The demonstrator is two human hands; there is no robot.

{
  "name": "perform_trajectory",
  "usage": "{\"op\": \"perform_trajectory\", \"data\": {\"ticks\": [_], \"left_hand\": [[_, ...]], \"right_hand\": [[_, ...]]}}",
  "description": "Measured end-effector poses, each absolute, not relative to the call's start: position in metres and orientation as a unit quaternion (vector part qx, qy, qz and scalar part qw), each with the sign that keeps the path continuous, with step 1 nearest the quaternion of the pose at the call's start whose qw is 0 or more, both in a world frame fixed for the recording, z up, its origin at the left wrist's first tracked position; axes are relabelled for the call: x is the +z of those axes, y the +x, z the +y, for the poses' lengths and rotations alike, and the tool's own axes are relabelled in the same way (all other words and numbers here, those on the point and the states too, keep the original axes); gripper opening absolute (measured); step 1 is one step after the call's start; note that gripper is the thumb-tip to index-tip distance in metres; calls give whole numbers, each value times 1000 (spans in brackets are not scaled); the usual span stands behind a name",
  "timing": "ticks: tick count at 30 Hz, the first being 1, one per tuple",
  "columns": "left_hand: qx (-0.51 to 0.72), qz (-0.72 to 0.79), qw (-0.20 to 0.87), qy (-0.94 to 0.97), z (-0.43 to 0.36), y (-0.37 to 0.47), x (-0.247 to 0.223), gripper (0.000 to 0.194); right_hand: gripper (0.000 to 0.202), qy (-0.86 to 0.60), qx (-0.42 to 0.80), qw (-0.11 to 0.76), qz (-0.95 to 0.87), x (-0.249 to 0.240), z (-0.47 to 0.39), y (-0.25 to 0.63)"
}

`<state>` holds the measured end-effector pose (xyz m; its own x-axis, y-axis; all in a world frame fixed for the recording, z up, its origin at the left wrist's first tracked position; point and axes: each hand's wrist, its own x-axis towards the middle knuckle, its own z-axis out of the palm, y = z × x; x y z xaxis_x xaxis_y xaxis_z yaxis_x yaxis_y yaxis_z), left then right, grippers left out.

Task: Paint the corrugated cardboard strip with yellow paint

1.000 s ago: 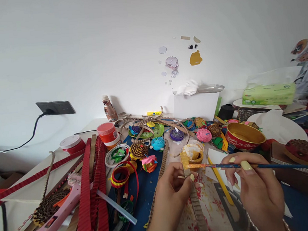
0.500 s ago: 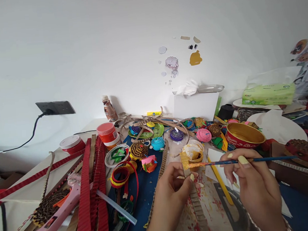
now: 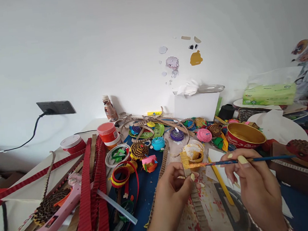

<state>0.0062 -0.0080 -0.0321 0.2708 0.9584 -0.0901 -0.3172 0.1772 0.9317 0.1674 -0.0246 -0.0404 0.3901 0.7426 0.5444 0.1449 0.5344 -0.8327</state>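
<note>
My left hand (image 3: 174, 196) pinches a strip of corrugated cardboard (image 3: 198, 212) near its top end, which is coated with yellow paint. The rest of the strip is bare brown and hangs down toward me. In my right hand (image 3: 257, 182) a thin blue paintbrush (image 3: 271, 158) lies level between thumb and fingers. Its paint-smeared tip touches the yellow end of the strip. Just behind the strip stands a paint pot (image 3: 193, 151) with white and yellow paint crusted on its top.
Coiled cardboard pieces (image 3: 158, 143) in several colours lie behind my hands. Left are red corrugated strips (image 3: 86, 193) and a pink glue gun (image 3: 57, 219) with a glue stick. A red tin (image 3: 243, 138), a yellow pencil (image 3: 221, 183) and a tissue pack (image 3: 269, 92) are right.
The brush has shifted very slightly along the yellow end of the strip, and the right fingers have moved a little. Both hands keep their holds.
</note>
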Motion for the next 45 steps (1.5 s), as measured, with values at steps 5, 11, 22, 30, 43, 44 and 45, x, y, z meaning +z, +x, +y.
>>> {"op": "perform_trajectory", "data": {"ticks": [5, 11, 22, 30, 43, 44, 45], "left_hand": [[476, 370, 673, 428, -7, 6, -32, 24], [492, 344, 675, 428, -7, 8, -45, 20], [470, 365, 680, 429, -8, 5, -31, 22], [469, 361, 681, 430, -7, 6, -34, 24], [471, 367, 673, 436, -7, 5, -37, 23], [473, 365, 674, 435, -7, 5, -36, 24], [473, 364, 675, 434, -7, 5, -36, 24]], "right_hand": [[15, -418, 178, 703, -547, -41, -27, 166], [16, -413, 195, 699, -550, -39, -29, 165], [15, -415, 192, 718, -525, -38, -28, 165], [16, -429, 216, 697, -532, -38, -28, 164], [18, -390, 162, 746, -515, -38, -29, 162], [18, -389, 161, 746, -516, -37, -29, 162], [18, -389, 161, 745, -517, -37, -29, 162]]}}
